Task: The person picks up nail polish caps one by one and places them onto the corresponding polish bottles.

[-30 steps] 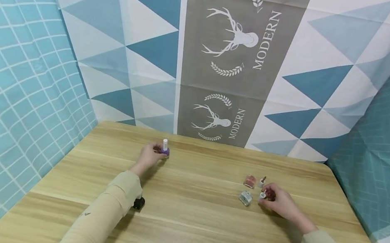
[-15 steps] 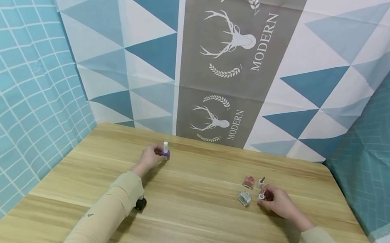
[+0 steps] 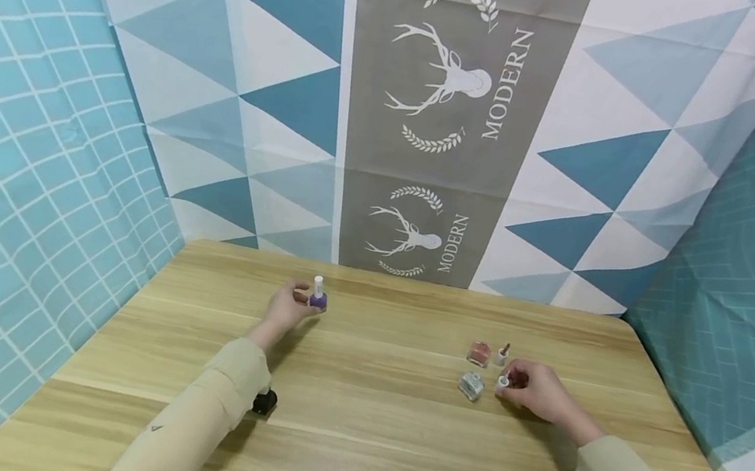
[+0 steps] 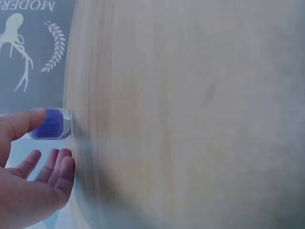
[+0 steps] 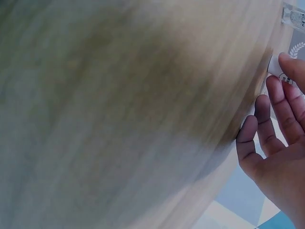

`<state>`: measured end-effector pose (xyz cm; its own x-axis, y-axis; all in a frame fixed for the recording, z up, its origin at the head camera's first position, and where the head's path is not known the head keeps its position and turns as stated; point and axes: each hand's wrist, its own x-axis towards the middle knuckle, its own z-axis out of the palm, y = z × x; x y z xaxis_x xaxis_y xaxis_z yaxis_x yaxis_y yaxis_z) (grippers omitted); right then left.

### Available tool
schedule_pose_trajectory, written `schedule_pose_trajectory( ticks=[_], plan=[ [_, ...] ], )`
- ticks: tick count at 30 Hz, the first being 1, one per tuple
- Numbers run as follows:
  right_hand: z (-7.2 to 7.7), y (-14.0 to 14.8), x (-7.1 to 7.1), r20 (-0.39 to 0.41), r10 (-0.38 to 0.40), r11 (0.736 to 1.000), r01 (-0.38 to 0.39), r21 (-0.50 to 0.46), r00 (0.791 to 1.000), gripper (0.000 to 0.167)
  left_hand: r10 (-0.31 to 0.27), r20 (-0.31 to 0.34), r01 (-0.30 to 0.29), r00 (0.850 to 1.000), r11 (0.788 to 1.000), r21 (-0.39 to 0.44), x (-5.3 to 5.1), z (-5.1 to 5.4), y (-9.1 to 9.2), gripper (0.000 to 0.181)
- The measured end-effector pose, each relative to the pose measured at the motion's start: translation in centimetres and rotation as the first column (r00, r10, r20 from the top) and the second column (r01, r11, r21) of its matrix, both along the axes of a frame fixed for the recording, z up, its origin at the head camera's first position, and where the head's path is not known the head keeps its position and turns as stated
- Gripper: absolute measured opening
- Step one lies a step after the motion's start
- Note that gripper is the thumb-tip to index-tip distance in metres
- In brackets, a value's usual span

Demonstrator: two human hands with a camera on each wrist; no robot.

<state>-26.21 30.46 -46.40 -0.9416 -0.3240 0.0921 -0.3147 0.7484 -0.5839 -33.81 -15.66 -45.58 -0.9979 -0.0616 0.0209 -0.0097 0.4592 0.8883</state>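
Note:
A purple nail polish bottle [image 3: 318,301] with a white cap stands upright at the table's back left. My left hand [image 3: 286,308] is beside it, fingers spread apart; in the left wrist view the thumb [image 4: 21,125] overlaps the bottle, contact unclear, and the other fingers are clear of it. On the right, my right hand [image 3: 540,392] pinches a white nail polish cap [image 3: 503,382] between thumb and forefinger, low at the tabletop. Left of that cap lies an uncapped silver nail polish bottle [image 3: 471,385]. A pink nail polish bottle [image 3: 479,354] sits behind it, next to another white cap [image 3: 502,357], its brush upward.
The wooden table [image 3: 349,427] reaches back to a patterned cloth wall [image 3: 432,113]. Blue tiled cloth [image 3: 33,135] hangs at the left, and teal cloth [image 3: 744,282] at the right. A black wrist camera [image 3: 265,401] shows under the left sleeve.
My left fingers have loosened and moved away from the purple bottle, which stays in place. The right hand keeps pinching its cap with hardly any movement. The head view has shifted slightly.

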Motion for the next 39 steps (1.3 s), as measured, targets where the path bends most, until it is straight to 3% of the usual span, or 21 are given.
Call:
schedule_pose_trajectory(
  ticks=[9, 20, 28, 34, 39],
  plan=[
    [0.2, -0.2, -0.1, 0.013, 0.002, 0.999, -0.002, 0.034, 1.0, 0.015, -0.005, 0.017, 0.005, 1.0, 1.0, -0.016, 1.6, 0.3, 0.2, 0.062],
    [0.6, -0.3, -0.1, 0.019, -0.011, 0.998, 0.009, 0.061, 1.0, 0.015, 0.007, -0.043, -0.007, 0.999, 1.0, -0.009, 3.8, 1.5, 1.4, 0.043],
    [0.3, -0.2, -0.2, 0.02, -0.004, 0.999, 0.003, 0.045, 1.0, 0.015, -0.046, -0.073, 0.048, 0.996, 0.998, 0.037, 5.7, 2.6, 3.4, 0.042],
    [0.3, -0.3, -0.2, 0.007, 0.004, 0.999, -0.005, 0.05, 1.0, 0.016, -0.102, -0.125, 0.107, 0.987, 0.994, 0.036, 7.2, 3.4, 4.9, 0.04],
    [0.2, -0.2, -0.3, -0.005, 0.009, 0.998, -0.009, 0.066, 1.0, 0.016, -0.142, -0.168, 0.158, 0.976, 0.984, 0.082, 8.1, 4.0, 6.3, 0.04]
  ],
)
